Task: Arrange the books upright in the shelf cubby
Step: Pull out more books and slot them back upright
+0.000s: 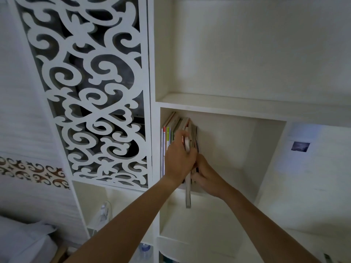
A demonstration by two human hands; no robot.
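Both hands are up at the shelf cubby [237, 141], working the row of books [171, 133] packed against its left wall. The left hand [179, 160] has its fingers curled round a thin book [188, 188] and pinches it near its top edge, while the right hand [206, 177] wraps in low against the bottom of the stack, fingers tucked toward the spines, apparently steadying them. That thin book sticks out of the row, and its lower end hangs past the cubby's front lip and over the open compartment below.

The books already in place lean, their tops tipping toward the right, with nothing on that side but bare shelf. So the row has no support there except the right hand.

Here is the risk, as I judge it. If the right hand lets go before the thin book is pushed home, the leaning books could fan out and slide flat across the cubby floor. The hanging book is held by a pinch at one end only; a slip would probably drop it into the lower compartment. Forcing it into a tight gap could also drag a neighbour's cover inward or bend it. Just left stands a carved scrollwork panel [91, 88], and a clear plastic bottle [146, 250] shows low down.
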